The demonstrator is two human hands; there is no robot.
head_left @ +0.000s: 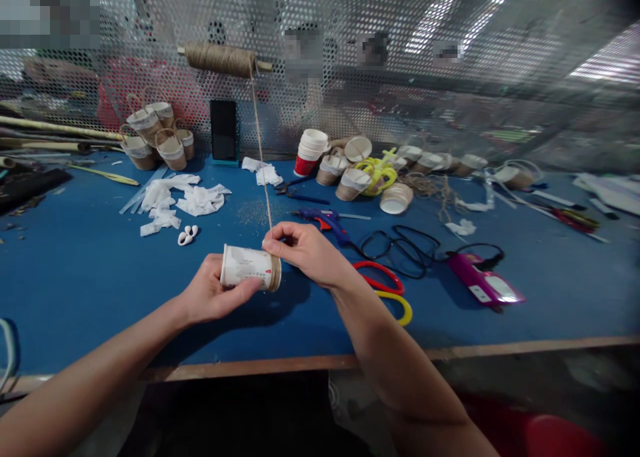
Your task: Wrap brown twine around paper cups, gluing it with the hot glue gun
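Note:
A white paper cup [244,265] lies on its side in my left hand [216,290], whose fingers wrap round it from the left. Several turns of brown twine circle the cup's right end. My right hand [300,249] pinches the twine [259,143] just above those turns. From there the strand runs taut up to a twine spool [220,59] on a stick at the mesh wall. Behind my right wrist lie a blue glue gun [324,222] and scissors with a red and a yellow handle [397,308].
Twine-wrapped cups with handles [140,151] are piled at the back left, beside a phone [223,130] on a stand. A stack of paper cups [311,151], yellow scissors [375,175] and more wrapped cups stand at the back. Right lie a black cord and a purple box [483,280].

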